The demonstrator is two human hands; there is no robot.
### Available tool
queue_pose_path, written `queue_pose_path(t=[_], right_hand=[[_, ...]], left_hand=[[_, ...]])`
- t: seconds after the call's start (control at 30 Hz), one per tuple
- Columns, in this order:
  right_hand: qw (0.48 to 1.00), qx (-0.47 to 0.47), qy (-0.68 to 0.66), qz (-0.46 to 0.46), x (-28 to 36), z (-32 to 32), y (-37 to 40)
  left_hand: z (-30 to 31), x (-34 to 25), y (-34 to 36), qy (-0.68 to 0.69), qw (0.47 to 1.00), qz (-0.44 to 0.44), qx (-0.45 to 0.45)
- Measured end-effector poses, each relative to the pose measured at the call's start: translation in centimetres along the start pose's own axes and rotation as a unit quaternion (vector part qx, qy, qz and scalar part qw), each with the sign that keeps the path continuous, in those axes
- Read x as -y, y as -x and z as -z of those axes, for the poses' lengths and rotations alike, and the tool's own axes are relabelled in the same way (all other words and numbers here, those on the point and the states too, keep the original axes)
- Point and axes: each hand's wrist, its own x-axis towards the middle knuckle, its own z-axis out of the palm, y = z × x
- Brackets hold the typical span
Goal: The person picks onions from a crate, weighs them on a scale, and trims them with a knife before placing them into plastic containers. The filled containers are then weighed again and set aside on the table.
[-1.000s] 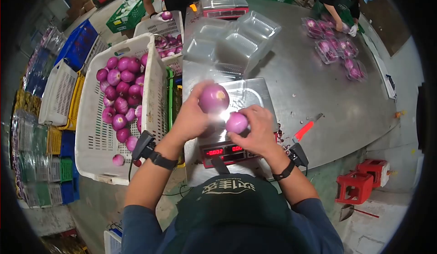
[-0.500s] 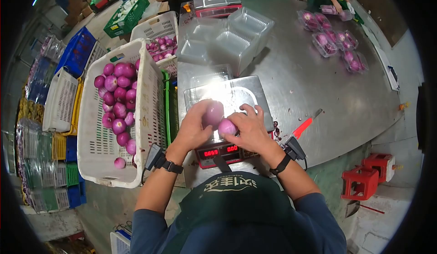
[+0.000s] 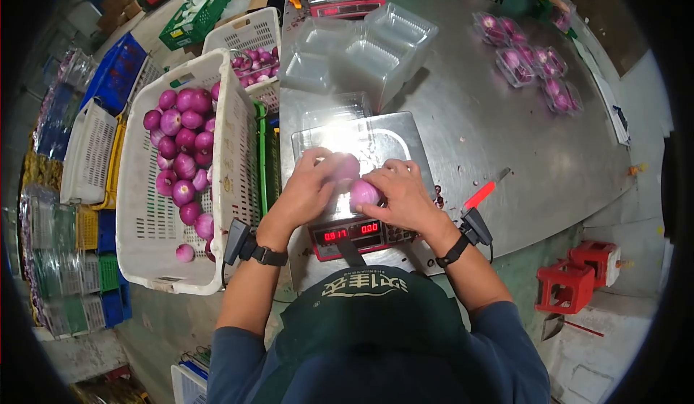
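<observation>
Over the steel weighing scale [image 3: 413,143], my left hand [image 3: 307,189] is closed round a peeled purple onion [image 3: 348,167]. My right hand [image 3: 402,193] grips a second, paler purple onion [image 3: 365,196] just beside it, nearer to me. Both onions sit low over the plate; whether they rest on it is hidden by the fingers. A clear plastic container [image 3: 336,112] lies at the back of the scale, washed out by glare. Red digits light the scale's display [image 3: 352,232].
Left of the table stands a white crate [image 3: 238,165] of onions. Stacked clear trays [image 3: 376,60] are behind the scale. A red-handled knife [image 3: 481,194] lies to the right. Packed onions [image 3: 520,64] sit at the far right, near a co-worker's hand [image 3: 558,3].
My left hand with its onion has shifted slightly, and my right hand's onion has come a little closer. The display went from 0.869 to 0.917. The co-worker at the back has moved mostly out of view.
</observation>
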Motion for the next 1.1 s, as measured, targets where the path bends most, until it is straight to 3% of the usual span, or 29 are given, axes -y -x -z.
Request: queue_pose_path(t=[0.07,0.13,0.2,0.27,0.33,0.43,0.57,0.73,0.8,0.83,0.87,0.9,0.93,1.03,1.07,1.1], right_hand=[[0.993,-0.109,-0.001,0.037,0.1,-0.5,0.1],[0.988,-0.148,-0.027,0.019,-1.2,-0.7,-0.1],[0.973,-0.215,-0.074,-0.03,-2.5,-0.5,-0.7],[0.954,-0.164,-0.168,-0.189,-2.4,1.1,-1.6],[0.933,-0.162,-0.233,-0.223,-4.7,0.2,-3.0],[0.883,-0.145,-0.339,-0.29,-6.7,0.0,-5.9],[0.835,-0.09,-0.396,-0.37,-6.3,0.4,-10.2],[0.829,-0.085,-0.432,-0.345,-7.3,-0.5,-12.7],[0.875,-0.096,-0.417,-0.225,-7.0,0.3,-11.8],[0.917,-0.118,-0.337,-0.178,-6.4,0.5,-10.3],[0.972,-0.114,-0.17,-0.117,-3.9,2.3,-7.8],[0.976,-0.121,-0.162,-0.081,-3.5,2.1,-4.9],[0.995,-0.088,-0.041,0.009,-4.8,1.5,-2.5],[0.971,0.18,-0.11,-0.114,-0.8,3.7,1.8],[0.951,0.147,-0.243,-0.123,-1.2,2.2,2.7],[0.953,0.105,-0.244,-0.149,-0.9,1.9,3.1]], left_hand=[[-0.4,-0.2,0.3,-0.014,0.999,-0.014,-0.035],[-0.4,-0.3,1.1,-0.028,0.997,-0.022,-0.071],[-0.2,-0.2,3.0,0.005,0.977,0.029,-0.21],[0.2,-0.6,4.8,0.098,0.947,0.132,-0.277],[0.3,-0.1,6.8,0.193,0.904,0.204,-0.321],[0.1,-0.6,9.0,0.265,0.871,0.264,-0.318],[-1.3,-0.7,10.1,0.365,0.822,0.294,-0.322],[-2.7,-0.7,10.9,0.393,0.807,0.338,-0.283],[-2.6,-1.2,11.1,0.524,0.741,0.377,-0.188],[-2.5,-2.1,11.0,0.538,0.732,0.367,-0.201],[-2.7,-2.4,11.1,0.542,0.738,0.356,-0.189],[-2.6,-2.3,11.4,0.575,0.714,0.34,-0.21],[-2.6,-2.1,11.4,0.609,0.689,0.323,-0.225],[-2.9,-1.7,11.0,0.633,0.655,0.34,-0.234],[-3.2,-1.4,10.7,0.636,0.643,0.35,-0.242],[-3.7,-0.4,10.9,0.618,0.669,0.345,-0.228]])
